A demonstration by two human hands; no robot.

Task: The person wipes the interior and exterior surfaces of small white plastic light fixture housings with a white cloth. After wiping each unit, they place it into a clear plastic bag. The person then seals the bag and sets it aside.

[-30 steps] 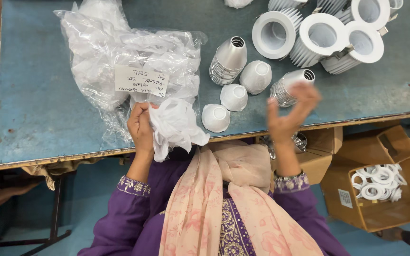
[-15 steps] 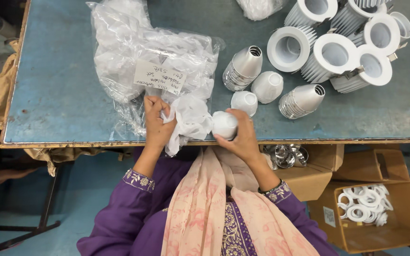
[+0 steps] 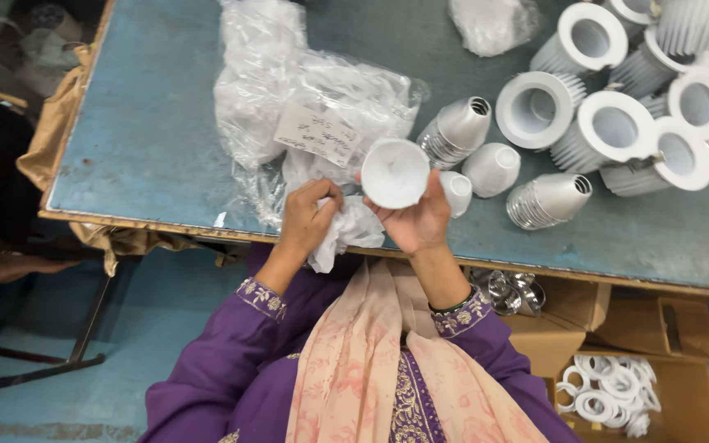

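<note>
Spanning the upper frame, the blue table (image 3: 149,139) carries a crumpled clear plastic bag (image 3: 289,90) at upper centre, bearing a white paper label (image 3: 317,134) and holding pale contents that cannot be made out. Finned white lamp housings (image 3: 617,123) cluster at the upper right. At lower right, below the table edge, an open cardboard box (image 3: 683,385) contains white rings (image 3: 609,394). Near frame centre, the right hand (image 3: 416,217) is curled, fingers closed around a white cup-shaped reflector (image 3: 394,172), raised above the table edge with its round, matt open face toward the camera. Just left of it, the left hand (image 3: 309,217) is clenched on a bunched white cloth (image 3: 350,234).
</note>
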